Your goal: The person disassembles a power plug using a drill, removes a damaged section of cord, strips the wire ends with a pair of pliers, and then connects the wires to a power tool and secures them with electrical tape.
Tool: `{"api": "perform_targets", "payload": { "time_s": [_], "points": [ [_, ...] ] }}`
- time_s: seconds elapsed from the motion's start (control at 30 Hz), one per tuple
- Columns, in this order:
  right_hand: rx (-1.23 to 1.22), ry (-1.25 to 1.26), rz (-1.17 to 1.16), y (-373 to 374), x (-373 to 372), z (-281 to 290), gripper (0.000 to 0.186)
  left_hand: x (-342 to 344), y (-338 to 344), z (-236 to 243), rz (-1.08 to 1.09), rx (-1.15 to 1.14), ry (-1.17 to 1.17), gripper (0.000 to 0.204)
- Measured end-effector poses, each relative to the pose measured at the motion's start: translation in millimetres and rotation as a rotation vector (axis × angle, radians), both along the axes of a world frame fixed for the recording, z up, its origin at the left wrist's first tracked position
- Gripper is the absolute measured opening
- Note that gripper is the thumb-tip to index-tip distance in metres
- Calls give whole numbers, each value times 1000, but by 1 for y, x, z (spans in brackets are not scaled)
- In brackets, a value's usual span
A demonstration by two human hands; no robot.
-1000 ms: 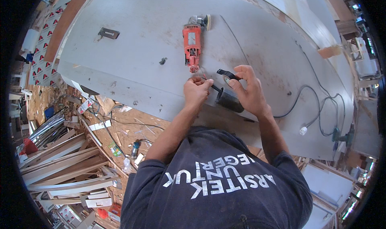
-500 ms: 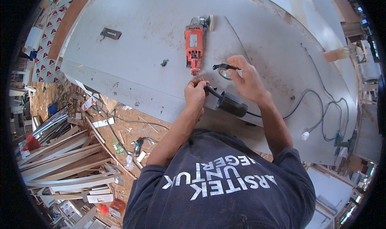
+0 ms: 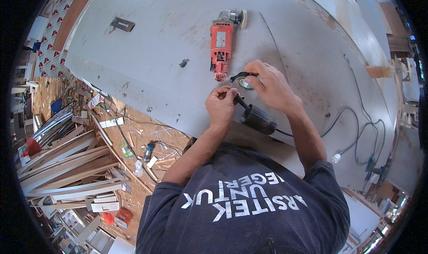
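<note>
My left hand point(image 3: 221, 106) pinches the end of a black power cord point(image 3: 241, 102), where thin wires run toward the bared rear of a red angle grinder point(image 3: 221, 43). The grinder lies on the grey tabletop, its pale disc turned to the right. In my right hand point(image 3: 275, 88) is a roll of black electrical tape point(image 3: 244, 83), held between thumb and fingers. Its loose black strip reaches to the wires beside my left fingertips. Below both hands a black cylindrical housing cover point(image 3: 259, 119) lies on its side, with the cord passing through it.
The grey tabletop point(image 3: 147, 66) carries dark dust and a small dark slotted metal piece point(image 3: 122, 24). Looped cord point(image 3: 352, 140) and a white plug point(image 3: 336, 157) lie at the right. Stacked wood strips point(image 3: 71, 173) and a blue power tool point(image 3: 149, 151) are on the littered floor.
My right hand has brought the tape closer to my left fingertips, its strip now at the wires. The view has shifted slightly; the grinder stays on the table.
</note>
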State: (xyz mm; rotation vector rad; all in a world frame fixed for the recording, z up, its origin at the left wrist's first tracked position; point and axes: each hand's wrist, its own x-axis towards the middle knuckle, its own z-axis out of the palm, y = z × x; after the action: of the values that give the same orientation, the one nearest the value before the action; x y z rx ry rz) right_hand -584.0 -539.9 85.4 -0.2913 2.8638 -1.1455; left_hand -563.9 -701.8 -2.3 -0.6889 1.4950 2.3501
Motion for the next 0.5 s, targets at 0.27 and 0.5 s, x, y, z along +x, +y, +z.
{"api": "perform_targets", "payload": {
  "time_s": [0.27,0.5],
  "points": [
    [92,-25,81,-5,-4,-3,18,1,0,-7,15,-60,16,12],
    [219,-14,101,-12,-5,2,17,2,-1,-5,24,-94,94,13]
  ]
}}
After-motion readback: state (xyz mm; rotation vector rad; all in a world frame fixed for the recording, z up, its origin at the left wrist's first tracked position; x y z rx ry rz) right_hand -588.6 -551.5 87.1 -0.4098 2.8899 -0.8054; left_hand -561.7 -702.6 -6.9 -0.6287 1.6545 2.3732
